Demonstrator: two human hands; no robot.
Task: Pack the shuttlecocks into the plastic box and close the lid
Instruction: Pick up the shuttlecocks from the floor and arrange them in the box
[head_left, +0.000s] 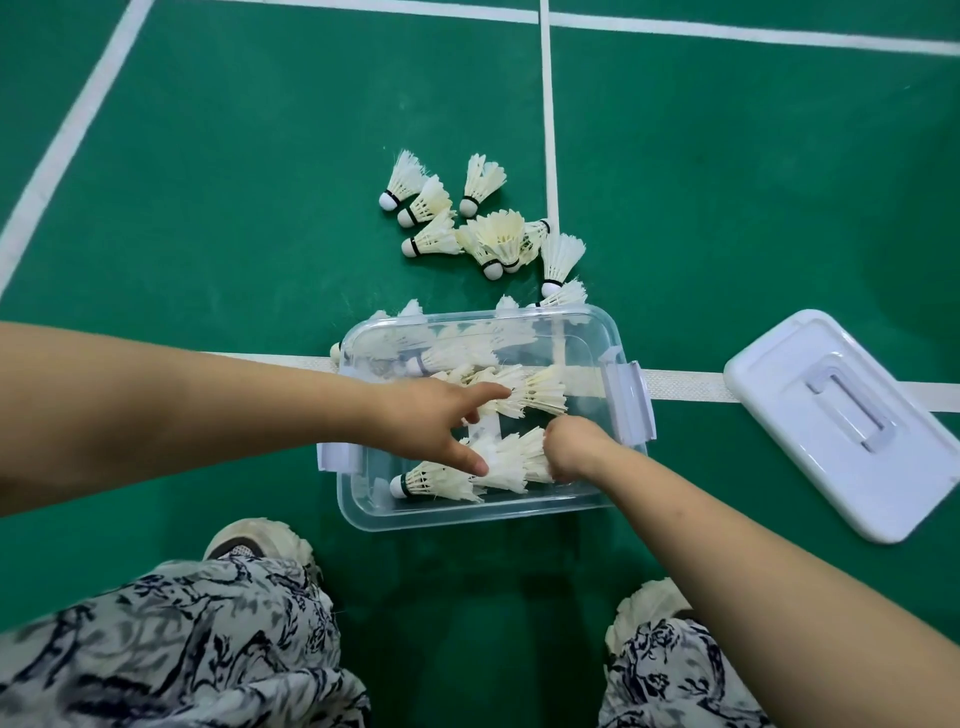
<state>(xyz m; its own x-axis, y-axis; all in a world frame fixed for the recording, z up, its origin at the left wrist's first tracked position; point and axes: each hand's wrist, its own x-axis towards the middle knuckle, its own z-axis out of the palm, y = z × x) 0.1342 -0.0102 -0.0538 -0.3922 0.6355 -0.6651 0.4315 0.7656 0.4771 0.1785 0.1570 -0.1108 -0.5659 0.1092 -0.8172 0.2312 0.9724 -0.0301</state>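
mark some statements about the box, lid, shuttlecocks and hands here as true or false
1. The plastic box stands open with packed shuttlecocks inside. True.
2. The lid is clipped onto the box. False: the lid lies on the floor to the box's right.
3. A heap of loose shuttlecocks lies on the floor beyond the box. True.
4. Both hands are outside the box. False: the left hand and right hand both reach into it.
5. The right hand is curled round feathers of the packed shuttlecocks. True.
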